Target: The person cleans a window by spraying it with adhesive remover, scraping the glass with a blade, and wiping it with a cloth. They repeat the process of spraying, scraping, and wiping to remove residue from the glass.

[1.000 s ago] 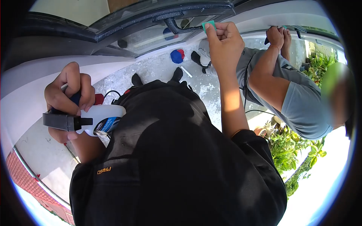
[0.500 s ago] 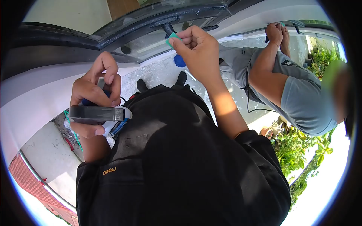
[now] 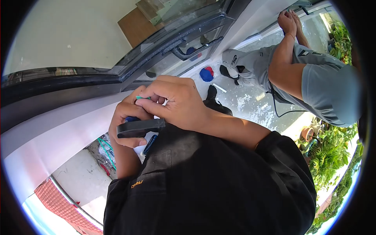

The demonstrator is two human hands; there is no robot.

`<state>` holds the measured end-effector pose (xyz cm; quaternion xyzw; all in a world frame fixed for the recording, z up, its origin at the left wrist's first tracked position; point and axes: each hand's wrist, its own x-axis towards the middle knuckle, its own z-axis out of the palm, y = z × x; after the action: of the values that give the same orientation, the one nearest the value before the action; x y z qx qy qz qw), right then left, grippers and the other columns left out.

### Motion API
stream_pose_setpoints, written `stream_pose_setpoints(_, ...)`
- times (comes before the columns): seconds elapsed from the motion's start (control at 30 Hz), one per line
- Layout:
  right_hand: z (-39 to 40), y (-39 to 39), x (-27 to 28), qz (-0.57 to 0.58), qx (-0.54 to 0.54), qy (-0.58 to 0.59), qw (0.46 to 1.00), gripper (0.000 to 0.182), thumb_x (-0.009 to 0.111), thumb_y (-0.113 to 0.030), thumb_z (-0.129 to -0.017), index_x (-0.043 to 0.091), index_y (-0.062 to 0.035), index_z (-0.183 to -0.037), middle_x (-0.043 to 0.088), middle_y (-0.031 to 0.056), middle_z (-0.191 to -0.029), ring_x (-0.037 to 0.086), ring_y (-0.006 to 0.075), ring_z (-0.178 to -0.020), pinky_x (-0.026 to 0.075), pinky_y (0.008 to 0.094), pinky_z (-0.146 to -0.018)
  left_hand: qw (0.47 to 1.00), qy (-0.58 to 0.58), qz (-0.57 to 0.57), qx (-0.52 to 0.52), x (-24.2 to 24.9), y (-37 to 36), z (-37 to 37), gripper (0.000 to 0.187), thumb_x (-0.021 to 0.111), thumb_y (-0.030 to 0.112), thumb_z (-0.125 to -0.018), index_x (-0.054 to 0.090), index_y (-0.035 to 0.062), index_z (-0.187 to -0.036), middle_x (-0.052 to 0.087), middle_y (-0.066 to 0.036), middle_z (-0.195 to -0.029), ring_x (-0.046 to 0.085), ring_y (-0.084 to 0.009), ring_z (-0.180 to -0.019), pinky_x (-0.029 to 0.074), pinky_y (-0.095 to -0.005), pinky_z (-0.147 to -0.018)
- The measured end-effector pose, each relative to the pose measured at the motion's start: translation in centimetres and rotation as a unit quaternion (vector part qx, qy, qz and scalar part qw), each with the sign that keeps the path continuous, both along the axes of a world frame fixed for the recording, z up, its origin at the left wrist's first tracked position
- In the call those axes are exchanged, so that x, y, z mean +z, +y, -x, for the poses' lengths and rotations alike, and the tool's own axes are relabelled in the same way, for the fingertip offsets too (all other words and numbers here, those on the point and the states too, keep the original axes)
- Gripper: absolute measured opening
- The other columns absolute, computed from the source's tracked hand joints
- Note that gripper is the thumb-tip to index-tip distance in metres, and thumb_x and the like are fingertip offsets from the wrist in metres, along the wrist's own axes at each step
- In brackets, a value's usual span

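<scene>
My left hand [image 3: 124, 113] is curled round a dark grey, flat-sided block [image 3: 141, 128] in front of my chest. Something dark blue [image 3: 132, 118] shows between its fingers. Just below the block is a white and blue item [image 3: 150, 144], partly covered; I cannot make out its kind. My right hand [image 3: 176, 102] pinches a small green piece [image 3: 141, 98], mostly hidden by the fingers, right against the left hand's fingertips. Beyond both hands is a dark window frame [image 3: 152, 58] with a black handle [image 3: 182, 55], speckled with white.
To my right a person in a grey shirt [image 3: 323, 84] works with both hands at another window handle [image 3: 305, 9]. A blue and red cap [image 3: 206, 74] lies on the spattered floor [image 3: 254, 103]. Plants [image 3: 329, 156] stand at the right, a red tiled roof [image 3: 64, 205] at lower left.
My right hand has come away from the window handle, down and left to my left hand, with the green piece still pinched. The view has shifted, showing more of the window.
</scene>
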<state>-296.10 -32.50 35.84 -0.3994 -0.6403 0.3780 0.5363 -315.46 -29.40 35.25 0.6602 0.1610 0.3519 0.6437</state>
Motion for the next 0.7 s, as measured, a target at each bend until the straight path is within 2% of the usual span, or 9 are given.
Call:
stream_pose_setpoints(0.03,0.0,0.1,0.3,-0.001,0.018,0.022,1.0,0.011,0.074,-0.011,-0.085,0.07,-0.0002,-0.085,0.065,0.009,-0.074,0.062,0.018,-0.064,0.048,0.0285,-0.058,1.0,0.005,-0.006,-0.001,-0.1,0.1,0.2,0.043,0.081,0.03,-0.044,0.07,0.0001,-0.072,0.057,-0.014,-0.085,0.051,-0.0229,-0.073,0.037,-0.0323,-0.065)
stream_pose_setpoints(0.17,-0.4,-0.2,0.5,0.027,0.087,0.109,0.99,0.011,0.068,-0.01,-0.091,0.069,-0.0003,-0.096,0.065,0.0078,-0.077,0.061,0.0142,-0.068,0.05,0.0279,-0.064,0.999,0.032,-0.023,-0.008,0.3,0.4,1.2,0.041,0.082,0.03,-0.044,0.067,0.0008,-0.068,0.058,-0.015,-0.085,0.052,-0.0223,-0.071,0.039,-0.0319,-0.064)
stream_pose_setpoints(0.23,-0.4,-1.0,0.2,0.06,0.104,0.145,0.982,0.014,0.066,-0.009,-0.094,0.066,-0.0001,-0.105,0.064,0.0065,-0.083,0.06,0.0113,-0.075,0.05,0.0266,-0.069,0.999,0.026,0.035,0.027,0.8,-0.2,1.4,0.039,0.082,0.029,-0.045,0.063,0.0013,-0.066,0.055,-0.013,-0.083,0.052,-0.0221,-0.071,0.04,-0.0319,-0.062)
stream_pose_setpoints(0.33,0.2,-2.0,-1.4,0.211,0.139,0.291,0.923,0.022,0.064,-0.009,-0.096,0.059,0.0008,-0.115,0.061,0.0046,-0.094,0.058,0.0085,-0.089,0.05,0.0254,-0.078,0.995,-0.044,0.074,0.041,1.1,-0.1,2.1,0.039,0.082,0.027,-0.047,0.059,0.002,-0.064,0.05,-0.01,-0.081,0.051,-0.0218,-0.072,0.039,-0.0314,-0.059)
stream_pose_setpoints(0.37,0.4,-1.9,-1.8,0.253,0.162,0.293,0.908,0.022,0.064,-0.007,-0.096,0.055,0.0011,-0.114,0.057,0.0043,-0.1,0.055,0.0085,-0.098,0.049,0.0245,-0.083,0.993,-0.077,0.081,0.04,1.2,0.0,2.3,0.039,0.083,0.027,-0.047,0.057,0.0022,-0.064,0.047,-0.009,-0.08,0.05,-0.0217,-0.072,0.039,-0.0311,-0.058)
stream_pose_setpoints(0.5,2.6,-2.0,-1.9,0.312,0.215,0.332,0.864,0.021,0.067,-0.011,-0.095,0.055,-0.0005,-0.109,0.058,0.0032,-0.096,0.058,0.0083,-0.088,0.051,0.0261,-0.078,0.981,-0.186,0.038,0.028,1.1,0.9,1.3,0.039,0.083,0.027,-0.049,0.056,0.0032,-0.065,0.043,-0.008,-0.079,0.044,-0.0219,-0.076,0.037,-0.0313,-0.062)
stream_pose_setpoints(0.6,4.6,-2.7,-2.3,0.285,0.175,0.403,0.852,0.022,0.068,-0.014,-0.095,0.056,-0.0006,-0.108,0.06,0.0032,-0.094,0.059,0.0087,-0.083,0.051,0.0257,-0.075,0.987,-0.159,0.003,0.019,0.4,1.2,0.9,0.039,0.082,0.029,-0.05,0.056,0.004,-0.064,0.043,-0.007,-0.08,0.044,-0.0226,-0.079,0.036,-0.0332,-0.065)
stream_pose_setpoints(0.63,4.3,-2.4,-2.1,0.337,0.181,0.385,0.84,0.022,0.068,-0.015,-0.095,0.057,-0.0008,-0.107,0.062,0.0035,-0.094,0.059,0.0079,-0.082,0.05,0.0243,-0.074,0.99,-0.14,0.002,0.016,0.4,1.3,0.9,0.039,0.081,0.031,-0.047,0.058,0.0047,-0.064,0.044,-0.008,-0.08,0.045,-0.0246,-0.081,0.038,-0.0365,-0.071)
stream_pose_setpoints(0.7,3.9,-2.3,-2.0,0.351,0.16,0.393,0.835,0.022,0.069,-0.015,-0.094,0.058,-0.0012,-0.108,0.062,0.0032,-0.094,0.06,0.0072,-0.083,0.05,0.024,-0.074,0.994,-0.105,-0.023,0.016,0.5,1.5,0.2,0.038,0.08,0.031,-0.045,0.059,0.0048,-0.064,0.045,-0.009,-0.08,0.045,-0.0261,-0.083,0.038,-0.0384,-0.076)
